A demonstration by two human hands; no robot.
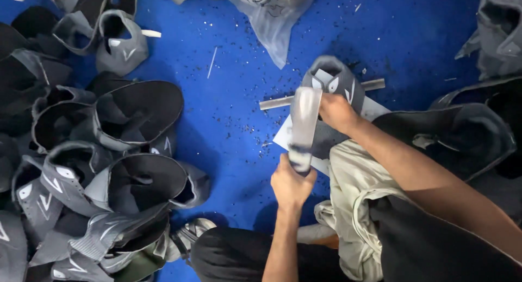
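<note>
Nearest the camera, the handle end of a flat tool (302, 131) is gripped in the closed left hand (291, 184), the broad pale blade reaching away toward the shoe piece. Just beyond, a grey shoe upper (333, 81) is pinned by the right hand (337, 112), whose fingers are curled shut over its near edge. The upper rests on a metal bar (375, 85) and a white sheet (284, 134), directly ahead of both hands. It is judged light, soft and floppy, so a hold at its stiffer rim seems best. The tool looks rigid. Farther left on the blue floor (228, 54), a heap of uppers (109, 168) is piled; a plastic bag (272, 16) lies farthest away.
</note>
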